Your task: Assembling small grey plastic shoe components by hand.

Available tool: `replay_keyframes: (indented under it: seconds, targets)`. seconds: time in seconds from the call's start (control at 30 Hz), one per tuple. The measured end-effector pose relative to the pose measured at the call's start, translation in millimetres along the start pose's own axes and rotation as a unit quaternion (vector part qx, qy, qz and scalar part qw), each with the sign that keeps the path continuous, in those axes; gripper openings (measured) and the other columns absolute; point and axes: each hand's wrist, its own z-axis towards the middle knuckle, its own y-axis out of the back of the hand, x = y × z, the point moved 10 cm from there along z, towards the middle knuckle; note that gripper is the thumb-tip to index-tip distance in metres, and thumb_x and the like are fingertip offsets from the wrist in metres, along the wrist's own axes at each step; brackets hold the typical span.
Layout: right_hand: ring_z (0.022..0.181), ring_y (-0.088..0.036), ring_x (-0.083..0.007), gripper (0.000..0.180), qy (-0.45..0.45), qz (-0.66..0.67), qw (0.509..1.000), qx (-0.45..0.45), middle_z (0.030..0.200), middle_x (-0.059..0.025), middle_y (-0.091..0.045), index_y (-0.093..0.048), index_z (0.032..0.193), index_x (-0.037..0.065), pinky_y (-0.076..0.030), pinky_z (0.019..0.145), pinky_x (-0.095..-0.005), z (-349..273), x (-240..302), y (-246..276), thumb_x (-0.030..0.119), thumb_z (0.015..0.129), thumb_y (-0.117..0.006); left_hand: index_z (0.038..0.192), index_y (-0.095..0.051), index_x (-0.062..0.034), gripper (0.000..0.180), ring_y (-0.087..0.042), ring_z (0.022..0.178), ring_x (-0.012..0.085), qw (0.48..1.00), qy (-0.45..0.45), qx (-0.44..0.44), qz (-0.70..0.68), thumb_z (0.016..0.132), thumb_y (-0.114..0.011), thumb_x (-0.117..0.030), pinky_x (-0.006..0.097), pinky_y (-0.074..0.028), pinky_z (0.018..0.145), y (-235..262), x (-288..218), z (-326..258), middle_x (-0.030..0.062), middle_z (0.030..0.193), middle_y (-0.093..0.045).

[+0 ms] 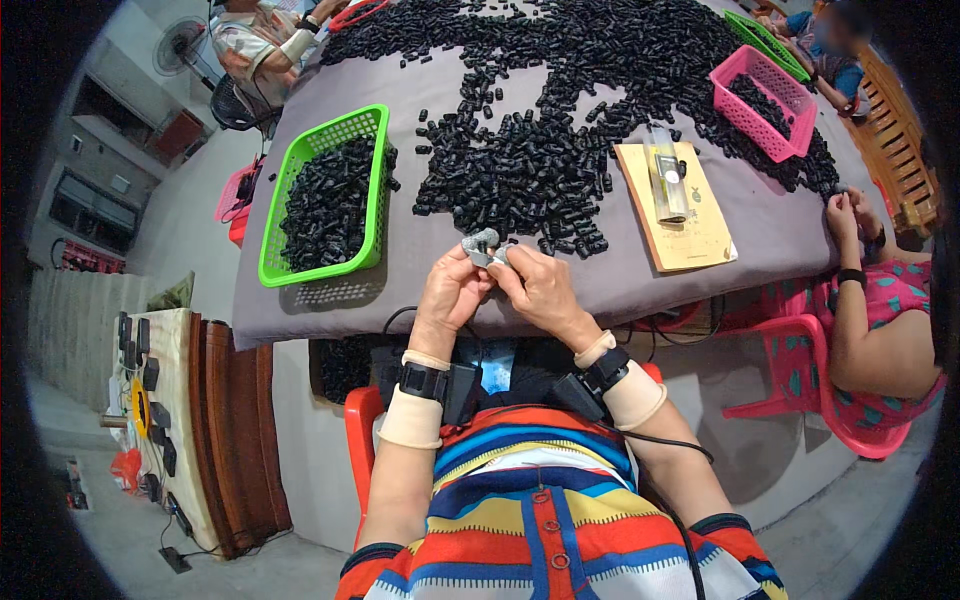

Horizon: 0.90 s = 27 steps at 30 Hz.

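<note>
Both my hands meet at the table's near edge, fingertips together. My left hand (pixel 452 290) is closed in a pinch, with a speckled grey piece (pixel 480 240) at its fingertips; whether this is a finger cover or a held part I cannot tell. Thumb and fingers of my right hand (pixel 542 288) press together against the same spot, also with grey at the tips. What lies between them is too small to make out. Just beyond my fingers spreads a heap of small black cylindrical parts (pixel 515 180).
A green basket (pixel 378 190) of black parts stands on the left. To the right, a ruler (pixel 664 180) lies on a yellow notebook (pixel 680 245). Farther right is a pink basket (pixel 790 140). People sit around the grey-covered table (pixel 420 70); one is close on my right.
</note>
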Motion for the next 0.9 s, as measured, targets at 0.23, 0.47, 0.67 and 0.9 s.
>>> replay_keyframes:
  seconds: [0.23,0.47,0.67,0.9]
  targets:
    - [0.060,-0.057,-0.0314,0.020,-0.005,-0.018,1.000,0.003,0.067,-0.0112,-0.055,-0.053,0.073,0.005,-0.042,0.048,-0.0397,0,-3,-3,0.022,0.083,-0.057,0.114,-0.054,0.0002,0.028,-0.055,0.070,0.0103,1.000,0.000,0.003,-0.005,0.086,-0.052,-0.003,0.021,-0.046,0.059,1,1,0,0.0072,0.094,-0.061]
    - [0.059,-0.057,-0.0314,0.020,-0.006,-0.028,1.000,0.003,0.067,-0.0108,-0.055,-0.053,0.073,0.006,-0.042,0.048,-0.0397,1,-2,-4,0.022,0.083,-0.057,0.115,-0.053,0.0001,0.029,-0.055,0.072,0.0110,1.000,0.000,-0.003,0.004,0.086,-0.051,-0.001,0.022,-0.047,0.062,1,1,1,0.0072,0.095,-0.060]
    - [0.059,-0.057,-0.0315,0.020,-0.013,-0.017,1.000,-0.010,0.068,-0.0112,-0.055,-0.052,0.072,0.005,-0.043,0.049,-0.0399,2,-1,0,0.020,0.083,-0.057,0.115,-0.053,-0.0003,0.029,-0.054,0.070,0.0113,1.000,-0.003,-0.004,0.008,0.086,-0.053,-0.002,0.023,-0.047,0.063,4,3,1,0.0062,0.093,-0.059]
    - [0.060,-0.056,-0.0335,0.020,-0.085,0.055,0.994,-0.045,0.068,-0.0145,-0.056,-0.052,0.074,0.003,-0.041,0.050,-0.0398,0,-19,8,0.019,0.085,-0.056,0.113,-0.054,-0.0018,0.027,-0.053,0.070,0.0117,1.000,-0.026,0.000,-0.013,0.086,-0.056,-0.006,0.024,-0.046,0.061,-6,0,-2,0.0055,0.091,-0.060]
